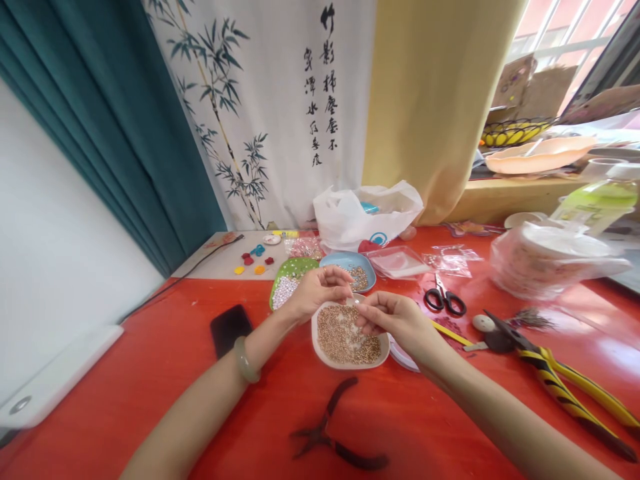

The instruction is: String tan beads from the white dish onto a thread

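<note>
Dark pliers are lying on the red worktop, nearest the camera, just in front of the white dish of copper beads. Above that dish both hands are meeting, left hand and right hand, fingertips narrowly pinching something too small to tell. Scissors are lying right of the dish.

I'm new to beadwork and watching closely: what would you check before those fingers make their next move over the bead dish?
1. Left hand and right hand meet over the dish of small beads: ok.
2. Bead actually pinched between the fingers: cannot tell, too small.
3. Dish flat on the red table: ok.
4. Dark pliers clear of the wrists: ok.
5. Scissors closed, lying beside the right hand: ok.
</note>
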A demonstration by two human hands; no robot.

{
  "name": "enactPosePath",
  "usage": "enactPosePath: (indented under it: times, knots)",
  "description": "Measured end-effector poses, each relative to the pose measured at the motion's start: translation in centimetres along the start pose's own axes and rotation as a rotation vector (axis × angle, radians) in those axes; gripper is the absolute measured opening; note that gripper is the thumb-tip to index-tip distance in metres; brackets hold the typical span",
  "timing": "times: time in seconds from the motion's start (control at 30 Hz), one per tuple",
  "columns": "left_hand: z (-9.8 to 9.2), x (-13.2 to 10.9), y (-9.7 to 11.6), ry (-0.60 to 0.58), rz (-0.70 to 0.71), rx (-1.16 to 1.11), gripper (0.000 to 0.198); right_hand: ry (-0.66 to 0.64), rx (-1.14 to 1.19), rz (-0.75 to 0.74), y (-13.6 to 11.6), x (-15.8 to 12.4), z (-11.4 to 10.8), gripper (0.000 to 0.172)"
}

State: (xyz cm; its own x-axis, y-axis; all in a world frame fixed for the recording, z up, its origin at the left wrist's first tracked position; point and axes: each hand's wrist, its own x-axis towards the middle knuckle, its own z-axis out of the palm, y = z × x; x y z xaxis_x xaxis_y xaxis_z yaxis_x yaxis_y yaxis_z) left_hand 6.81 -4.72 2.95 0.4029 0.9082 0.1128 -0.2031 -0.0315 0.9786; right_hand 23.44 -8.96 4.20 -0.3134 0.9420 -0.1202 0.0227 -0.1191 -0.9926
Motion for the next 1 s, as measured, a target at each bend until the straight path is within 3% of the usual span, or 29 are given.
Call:
enactPosePath:
  times: [0.2, 0.4, 0.53, 0.67, 0.8, 1.0]
  knots:
    - [-0.3, 0.2, -0.1, 0.000, 0.026, -0.006, 0.029, 0.006, 0.024, 0.001, -0.1, -0.1, 0.0, 0.025]
    - [-0.8, 0.4, -0.5, -0.038, -0.003, 0.157, 0.027, 0.036, 0.010, -0.015, -0.4, 0.1, -0.1, 0.021]
    - [-1.6, 0.7, -0.2, 0.047, 0.036, 0.260, 0.026, 0.055, -0.008, -0.020, -0.7, 0.0, -0.2, 0.021]
    - [-3.5, 1.1, 0.3, 0.153, 0.040, 0.478, 0.018, 0.063, -0.020, -0.020, -0.8, -0.2, -0.2, 0.020]
    - [-6.4, 1.4, -0.4, 0.143, -0.045, 0.996, 0.010, 0.062, -0.013, -0.020, -0.8, -0.1, -0.2, 0.020]
    - [-8.8, 1.7, -2.3, 0.073, -0.115, 1.078, 0.017, 0.067, -0.003, -0.011, -0.8, 0.0, -0.2, 0.019]
